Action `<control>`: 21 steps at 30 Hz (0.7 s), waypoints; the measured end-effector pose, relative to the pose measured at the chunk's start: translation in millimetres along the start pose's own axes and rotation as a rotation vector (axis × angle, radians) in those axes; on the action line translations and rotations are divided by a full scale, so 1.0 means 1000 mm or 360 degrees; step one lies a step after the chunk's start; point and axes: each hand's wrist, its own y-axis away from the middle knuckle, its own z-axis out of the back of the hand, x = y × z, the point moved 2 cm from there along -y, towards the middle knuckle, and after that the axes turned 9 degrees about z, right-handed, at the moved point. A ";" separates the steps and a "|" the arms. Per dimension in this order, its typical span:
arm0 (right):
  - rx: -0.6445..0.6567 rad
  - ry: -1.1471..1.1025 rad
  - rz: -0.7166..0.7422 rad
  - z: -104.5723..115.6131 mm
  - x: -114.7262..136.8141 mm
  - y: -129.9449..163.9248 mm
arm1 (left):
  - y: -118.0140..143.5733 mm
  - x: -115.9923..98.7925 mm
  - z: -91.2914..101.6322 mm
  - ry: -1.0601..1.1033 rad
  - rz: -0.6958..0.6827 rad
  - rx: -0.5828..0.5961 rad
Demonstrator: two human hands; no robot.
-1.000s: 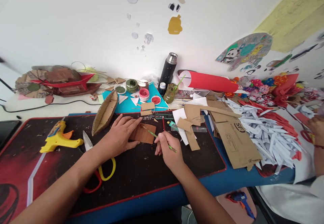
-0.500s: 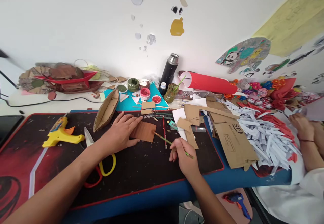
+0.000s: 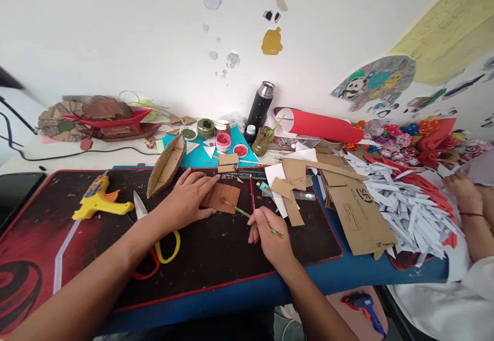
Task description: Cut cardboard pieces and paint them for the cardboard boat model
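Note:
My left hand (image 3: 188, 199) lies flat on the dark mat (image 3: 216, 258), its fingers pressing down the left part of a brown-painted cardboard rectangle (image 3: 227, 197). My right hand (image 3: 270, 235) grips a thin green-handled paintbrush (image 3: 250, 216), whose tip rests on the rectangle's right edge. A cardboard boat hull (image 3: 166, 165) lies just beyond my left hand. Open pots of red paint (image 3: 221, 141) and green paint (image 3: 205, 126) stand on a blue sheet behind.
A yellow glue gun (image 3: 101, 202) and scissors (image 3: 158, 243) lie left of my arm. Black flask (image 3: 259, 107), red paper roll (image 3: 324, 126), cardboard scraps (image 3: 358, 212) and white paper strips (image 3: 405, 207) crowd the right. Another person's hand (image 3: 465, 192) works at far right.
My right hand pulled away to the right with the brush, then came back, so the brush tip is on the cardboard's right edge again. My left hand stayed on the cardboard.

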 end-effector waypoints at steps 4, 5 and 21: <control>-0.0146 -0.0011 -0.0065 0.023 0.001 0.011 | 0.000 0.000 -0.001 0.0005 0.0004 0.0003; -0.0169 -0.0021 -0.0070 0.025 0.002 0.013 | -0.001 0.000 -0.001 0.0009 0.0004 0.0005; -0.0029 -0.0011 -0.0026 0.009 -0.002 0.010 | 0.001 -0.002 -0.001 -0.0004 0.0013 0.0011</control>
